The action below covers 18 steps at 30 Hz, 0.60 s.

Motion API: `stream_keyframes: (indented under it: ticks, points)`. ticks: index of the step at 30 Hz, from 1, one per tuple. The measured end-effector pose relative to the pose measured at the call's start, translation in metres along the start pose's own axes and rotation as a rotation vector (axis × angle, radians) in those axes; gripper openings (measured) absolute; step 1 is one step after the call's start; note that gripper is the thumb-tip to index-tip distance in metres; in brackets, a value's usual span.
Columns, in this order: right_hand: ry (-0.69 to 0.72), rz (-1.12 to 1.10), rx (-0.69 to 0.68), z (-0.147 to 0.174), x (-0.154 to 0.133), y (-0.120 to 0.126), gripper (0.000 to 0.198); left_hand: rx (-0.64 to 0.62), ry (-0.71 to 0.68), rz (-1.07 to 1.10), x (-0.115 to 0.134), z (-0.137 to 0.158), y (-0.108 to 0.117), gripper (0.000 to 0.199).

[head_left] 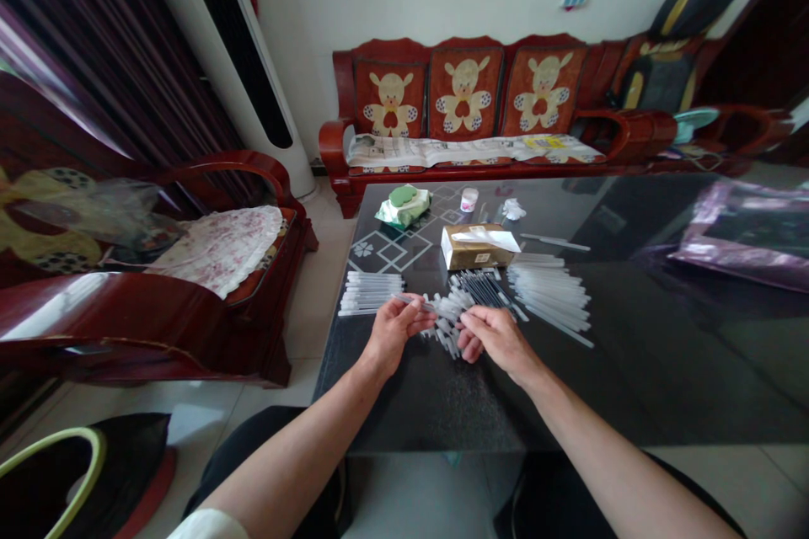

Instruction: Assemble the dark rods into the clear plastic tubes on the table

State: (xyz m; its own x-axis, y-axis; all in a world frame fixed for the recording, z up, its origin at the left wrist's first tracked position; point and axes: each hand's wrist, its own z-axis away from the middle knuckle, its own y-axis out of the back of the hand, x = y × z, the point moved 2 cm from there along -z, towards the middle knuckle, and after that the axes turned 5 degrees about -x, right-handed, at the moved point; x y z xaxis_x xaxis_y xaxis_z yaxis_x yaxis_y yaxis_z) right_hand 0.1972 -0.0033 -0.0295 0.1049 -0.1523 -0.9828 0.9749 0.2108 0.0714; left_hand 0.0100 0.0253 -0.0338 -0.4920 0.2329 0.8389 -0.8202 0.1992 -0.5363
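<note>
My left hand (399,325) is closed in a pinch around a slim translucent pen (414,301), held level above the table. My right hand (490,333) is beside a heap of small whitish pen caps (450,307), thumb and fingers pressed together; whatever is between them is too small to make out. Behind the right hand lie dark thin pen refills (484,288). Farther right, a fan of long translucent white tubes (549,295) is spread out. To the left of my left hand, several whitish pens (372,293) lie side by side in a row.
On the dark glossy table (430,413) stand a gold tissue box (479,248), a green wipes pack (403,206), a small white jar (468,200) and a crumpled tissue (513,209). Purple plastic packaging (746,236) lies right. A wooden sofa (468,109) is behind, an armchair (233,269) left.
</note>
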Motion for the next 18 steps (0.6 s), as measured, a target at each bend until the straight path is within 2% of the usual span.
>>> stream_keyframes:
  ticks: [7,13,18]
  points:
    - [0.025,0.002,-0.016,0.0005,-0.0018,-0.0003,0.040,0.005,0.010,-0.013,0.0019,0.0025,-0.0034,0.035]
    - [-0.047,-0.023,-0.011,0.0014,-0.0043,-0.0021,0.044,0.007,0.007,-0.012,0.0010,0.0012,-0.0017,0.035]
    - [0.002,0.007,-0.033,0.0014,-0.0002,-0.0008,0.039,0.011,0.020,-0.005,-0.0003,0.0019,-0.0023,0.037]
